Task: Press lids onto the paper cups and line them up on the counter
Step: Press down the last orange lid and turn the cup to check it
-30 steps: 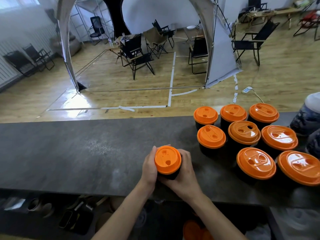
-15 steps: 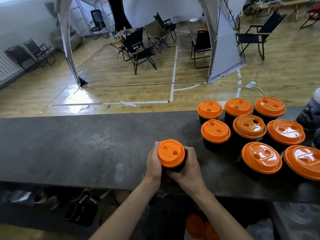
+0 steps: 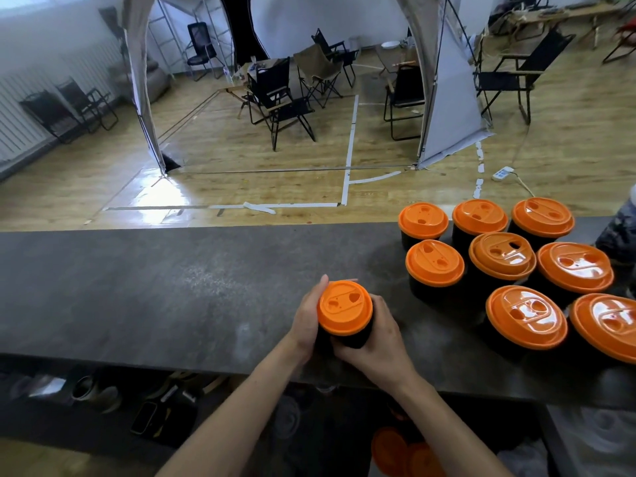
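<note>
A black paper cup with an orange lid (image 3: 345, 307) stands on the dark grey counter (image 3: 155, 297) near its front edge. My left hand (image 3: 307, 318) wraps the cup's left side and my right hand (image 3: 375, 335) wraps its right and near side, so most of the cup's black wall is hidden. To the right, several more black cups with orange lids (image 3: 434, 263) stand bunched in rough rows.
Loose orange lids (image 3: 395, 449) lie on a lower level under the counter's front edge, with shoes (image 3: 93, 390) to the left. A patterned sleeve (image 3: 619, 232) shows at the right edge. Beyond the counter are wooden floor and folding chairs.
Both hands stay round the same cup at the same spot. The lid's holes have turned a little between frames. The view has shifted slightly.
</note>
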`<state>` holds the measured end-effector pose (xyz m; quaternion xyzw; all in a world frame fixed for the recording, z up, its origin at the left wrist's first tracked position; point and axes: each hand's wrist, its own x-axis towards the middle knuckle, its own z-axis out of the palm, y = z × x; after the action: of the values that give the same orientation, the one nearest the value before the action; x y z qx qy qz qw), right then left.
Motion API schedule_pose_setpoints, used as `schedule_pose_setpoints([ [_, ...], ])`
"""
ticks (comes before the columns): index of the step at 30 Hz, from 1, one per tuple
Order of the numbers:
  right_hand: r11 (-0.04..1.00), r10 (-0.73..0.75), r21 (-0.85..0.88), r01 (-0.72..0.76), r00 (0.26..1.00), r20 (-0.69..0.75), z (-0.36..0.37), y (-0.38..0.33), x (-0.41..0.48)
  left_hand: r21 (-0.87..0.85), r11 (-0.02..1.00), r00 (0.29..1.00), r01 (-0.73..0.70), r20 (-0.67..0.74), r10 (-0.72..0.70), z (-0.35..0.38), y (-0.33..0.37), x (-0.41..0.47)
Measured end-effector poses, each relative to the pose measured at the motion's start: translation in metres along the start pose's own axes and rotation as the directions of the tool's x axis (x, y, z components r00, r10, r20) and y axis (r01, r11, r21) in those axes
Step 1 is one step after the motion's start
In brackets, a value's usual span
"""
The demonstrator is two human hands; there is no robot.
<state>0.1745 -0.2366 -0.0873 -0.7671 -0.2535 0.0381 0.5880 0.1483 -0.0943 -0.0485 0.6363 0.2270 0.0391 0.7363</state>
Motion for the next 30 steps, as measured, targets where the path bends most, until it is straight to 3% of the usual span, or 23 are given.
schedule_pose_setpoints([
  [5, 1.0, 0.008, -0.022, -0.009, 0.998, -0.055, 0.004, -0.001, 0.0, -0.065, 0.998, 0.983, -0.027, -0.182, 0.015, 0.007, -0.011, -0.006],
  [8, 0.999, 0.025, -0.022, -0.026, 0.999, -0.027, 0.002, 0.001, -0.001, -0.114, 0.992, 0.997, 0.047, -0.051, -0.053, 0.001, -0.003, -0.005],
  [10, 1.0, 0.007, -0.014, -0.006, 1.0, 0.009, 0.001, 0.001, 0.0, -0.051, 0.998, 0.999, 0.034, -0.035, -0.036, -0.001, 0.004, -0.001],
  [13, 1.0, -0.003, -0.014, 0.003, 1.0, -0.008, 0.004, 0.001, 0.0, 0.024, 0.998, 0.988, -0.064, -0.14, 0.066, 0.006, -0.007, -0.002],
  [15, 0.999, 0.025, -0.035, -0.026, 0.999, -0.032, 0.006, 0.0, 0.0, -0.025, 0.998, 0.975, -0.052, -0.219, 0.045, 0.011, -0.01, -0.006],
  [17, 0.998, 0.035, -0.047, -0.037, 0.999, -0.041, 0.005, 0.002, 0.0, -0.074, 0.997, 0.99, 0.005, -0.142, -0.016, 0.006, -0.011, -0.005],
  [20, 0.999, 0.016, -0.033, -0.016, 1.0, 0.002, 0.002, 0.002, 0.0, 0.022, 0.999, 0.999, 0.026, -0.026, -0.025, -0.001, -0.001, -0.002],
  [23, 0.999, -0.025, -0.039, 0.025, 1.0, 0.012, 0.003, 0.002, 0.0, 0.068, 0.996, 0.992, -0.064, -0.108, 0.071, 0.002, -0.006, -0.003],
  [26, 0.999, 0.004, -0.05, -0.007, 0.999, -0.052, 0.006, 0.001, -0.001, 0.039, 0.997, 0.974, -0.063, -0.216, 0.07, 0.007, -0.01, -0.008],
  [30, 0.999, 0.008, -0.051, -0.009, 1.0, -0.015, 0.002, 0.002, 0.0, 0.001, 1.0, 0.997, -0.027, -0.072, 0.027, 0.0, -0.006, 0.0],
])
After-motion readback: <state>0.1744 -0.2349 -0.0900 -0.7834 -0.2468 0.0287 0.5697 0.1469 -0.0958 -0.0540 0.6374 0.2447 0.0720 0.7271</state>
